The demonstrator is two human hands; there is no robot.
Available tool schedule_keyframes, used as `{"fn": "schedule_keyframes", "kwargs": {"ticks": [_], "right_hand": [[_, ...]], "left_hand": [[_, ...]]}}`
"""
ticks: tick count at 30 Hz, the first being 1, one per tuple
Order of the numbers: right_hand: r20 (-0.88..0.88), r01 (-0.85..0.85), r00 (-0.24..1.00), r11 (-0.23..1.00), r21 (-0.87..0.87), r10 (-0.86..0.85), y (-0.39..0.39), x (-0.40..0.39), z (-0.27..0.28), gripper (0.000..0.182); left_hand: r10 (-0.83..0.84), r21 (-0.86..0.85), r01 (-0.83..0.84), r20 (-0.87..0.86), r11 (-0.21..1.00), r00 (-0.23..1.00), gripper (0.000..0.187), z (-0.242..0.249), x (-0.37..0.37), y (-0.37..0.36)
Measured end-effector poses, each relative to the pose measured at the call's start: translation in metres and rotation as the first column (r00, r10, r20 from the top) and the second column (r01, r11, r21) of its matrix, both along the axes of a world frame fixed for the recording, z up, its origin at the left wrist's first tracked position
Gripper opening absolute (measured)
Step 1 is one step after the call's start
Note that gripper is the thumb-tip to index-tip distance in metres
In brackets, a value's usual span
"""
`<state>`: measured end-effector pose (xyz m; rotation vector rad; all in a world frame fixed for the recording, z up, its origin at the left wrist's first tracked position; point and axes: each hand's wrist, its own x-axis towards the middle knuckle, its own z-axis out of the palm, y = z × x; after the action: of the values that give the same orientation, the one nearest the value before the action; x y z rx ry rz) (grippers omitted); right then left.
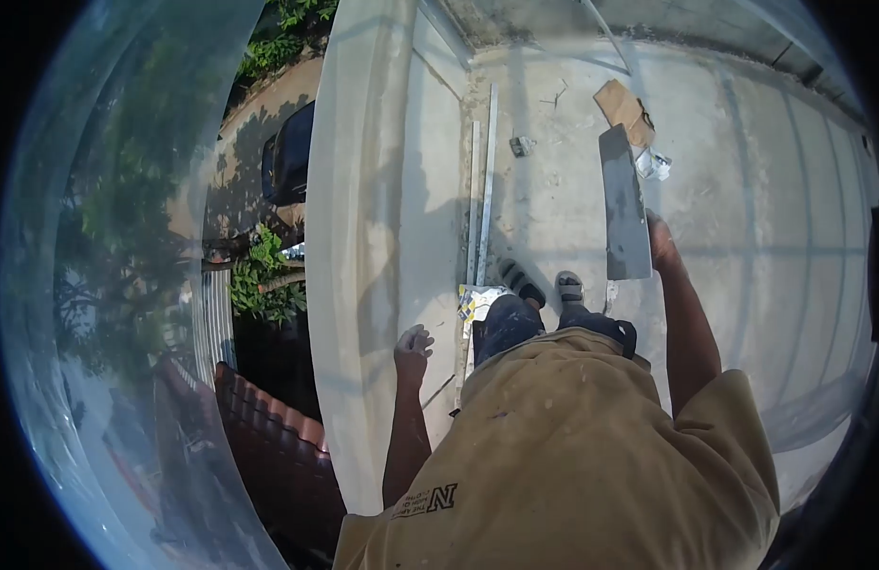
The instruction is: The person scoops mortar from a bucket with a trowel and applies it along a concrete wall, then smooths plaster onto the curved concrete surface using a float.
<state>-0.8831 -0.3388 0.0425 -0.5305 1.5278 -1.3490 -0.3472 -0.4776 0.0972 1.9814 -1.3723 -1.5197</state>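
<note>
My right hand [661,241] is wrapped round the far side of a long, flat grey blade [624,204], a trowel-like tool held out in front of me on the right. Its handle is mostly hidden behind the blade and my fingers. On the other side, my left hand [415,348] hangs beside the pale wall ledge [363,237], with its fingers loosely curled and apart and nothing in them. Below it on the floor, a white, yellow and blue bag [479,302] lies next to my leg.
Two long metal strips [489,190] lie along the wall. A brown paper bag [622,109], white crumpled plastic [654,164] and a small grey block [522,146] rest on the floor. Beyond the ledge are a drop, a dark car [289,157] and a tiled roof [268,408].
</note>
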Motion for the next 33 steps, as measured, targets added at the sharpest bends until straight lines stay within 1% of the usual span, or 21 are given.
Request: {"fn": "schedule_keyframes", "kwargs": {"ticks": [1, 3, 4, 7, 8, 10, 13, 16, 17, 18, 19, 20, 21, 22, 24, 26, 27, 29, 31, 32, 33], "right_hand": [[0.323, 0.157, 0.934, 0.988, 0.010, -0.152, -0.016, 0.008, 0.005, 0.031], [0.433, 0.347, 0.839, 0.937, 0.044, -0.331, -0.050, 0.024, 0.011, 0.035], [0.491, 0.435, 0.763, 0.896, 0.093, -0.421, -0.070, 0.031, 0.005, 0.037], [0.512, 0.480, 0.710, 0.864, 0.150, -0.483, -0.100, 0.040, -0.021, 0.040], [0.496, 0.495, 0.707, 0.853, 0.162, -0.505, -0.114, 0.045, -0.023, 0.041], [0.629, 0.481, 0.617, 0.859, 0.175, -0.473, -0.151, 0.042, -0.020, 0.042], [0.726, 0.429, 0.564, 0.891, 0.150, -0.394, -0.213, 0.027, -0.045, 0.044], [0.703, 0.370, 0.589, 0.906, 0.204, -0.399, -0.285, 0.011, -0.074, 0.042], [0.831, 0.411, 0.396, 0.884, 0.221, -0.392, -0.307, 0.011, -0.115, 0.033], [0.491, 0.325, 0.815, 0.944, 0.048, -0.306, -0.332, 0.005, -0.131, 0.032], [-0.002, 0.138, 0.990, 0.989, -0.052, -0.138, -0.353, -0.001, -0.148, 0.031], [-0.502, -0.091, 0.863, 0.995, -0.048, 0.055, -0.376, -0.007, -0.160, 0.032], [-0.325, -0.099, 0.944, 0.988, -0.122, 0.055, -0.403, -0.011, -0.166, 0.041], [-0.351, -0.046, 0.936, 0.991, -0.129, -0.002, -0.430, -0.010, -0.178, 0.039], [-0.395, 0.049, 0.913, 0.989, -0.140, -0.101, -0.481, 0.001, -0.203, 0.036], [-0.381, 0.118, 0.894, 0.945, -0.304, -0.234, -0.533, 0.011, -0.241, 0.031], [-0.368, 0.162, 0.876, 0.911, -0.380, -0.310, -0.556, 0.019, -0.253, 0.030], [0.020, 0.202, 0.977, 0.882, -0.426, -0.214, -0.591, 0.016, -0.259, 0.034], [0.309, 0.280, 0.939, 0.861, -0.425, -0.153, -0.627, 0.020, -0.261, 0.041], [0.400, 0.321, 0.904, 0.855, -0.407, -0.149, -0.644, 0.025, -0.261, 0.045], [0.484, 0.297, 0.871, 0.871, -0.390, -0.080, -0.655, 0.024, -0.264, 0.047]], "left_hand": [[-0.035, -0.039, 0.035, -0.010, 0.999, 0.999, 0.039, 0.009, -0.017, -0.036], [-0.071, -0.107, 0.064, -0.070, 0.992, 0.995, 0.038, -0.001, -0.038, -0.114], [-0.182, -0.175, 0.176, -0.017, 0.969, 0.983, 0.036, -0.001, -0.058, -0.174], [-0.345, -0.400, 0.344, 0.071, 0.850, 0.936, 0.035, 0.024, -0.127, -0.275], [-0.337, -0.434, 0.336, 0.077, 0.836, 0.938, 0.036, 0.033, -0.149, -0.303], [-0.322, -0.499, 0.323, 0.092, 0.804, 0.942, 0.038, 0.053, -0.198, -0.356], [-0.333, -0.508, 0.508, 0.399, 0.695, 0.854, 0.043, 0.081, -0.268, -0.433], [-0.292, -0.533, 0.631, 0.586, 0.563, 0.756, 0.048, 0.051, -0.307, -0.538], [-0.293, -0.519, 0.667, 0.627, 0.534, 0.722, 0.051, 0.041, -0.323, -0.578], [-0.290, -0.502, 0.700, 0.665, 0.509, 0.688, 0.053, 0.030, -0.336, -0.616], [-0.281, -0.481, 0.727, 0.702, 0.489, 0.654, 0.055, 0.018, -0.342, -0.647], [-0.324, -0.484, 0.745, 0.690, 0.458, 0.647, 0.058, 0.009, -0.351, -0.671], [-0.365, -0.491, 0.759, 0.674, 0.428, 0.642, 0.061, 0.004, -0.365, -0.690], [-0.408, -0.496, 0.769, 0.655, 0.403, 0.636, 0.063, -0.005, -0.378, -0.707], [-0.425, -0.538, 0.671, 0.520, 0.510, 0.741, 0.068, -0.022, -0.389, -0.713], [-0.436, -0.496, 0.564, 0.358, 0.661, 0.826, 0.071, -0.016, -0.397, -0.700], [-0.419, -0.484, 0.560, 0.374, 0.672, 0.827, 0.075, -0.018, -0.400, -0.698], [-0.412, -0.446, 0.570, 0.406, 0.689, 0.816, 0.081, -0.020, -0.407, -0.688], [-0.411, -0.389, 0.613, 0.487, 0.688, 0.771, 0.089, -0.019, -0.408, -0.689], [-0.303, -0.441, 0.494, 0.436, 0.749, 0.848, 0.088, -0.019, -0.401, -0.691], [-0.330, -0.428, 0.558, 0.498, 0.710, 0.802, 0.087, -0.016, -0.395, -0.694]]}}
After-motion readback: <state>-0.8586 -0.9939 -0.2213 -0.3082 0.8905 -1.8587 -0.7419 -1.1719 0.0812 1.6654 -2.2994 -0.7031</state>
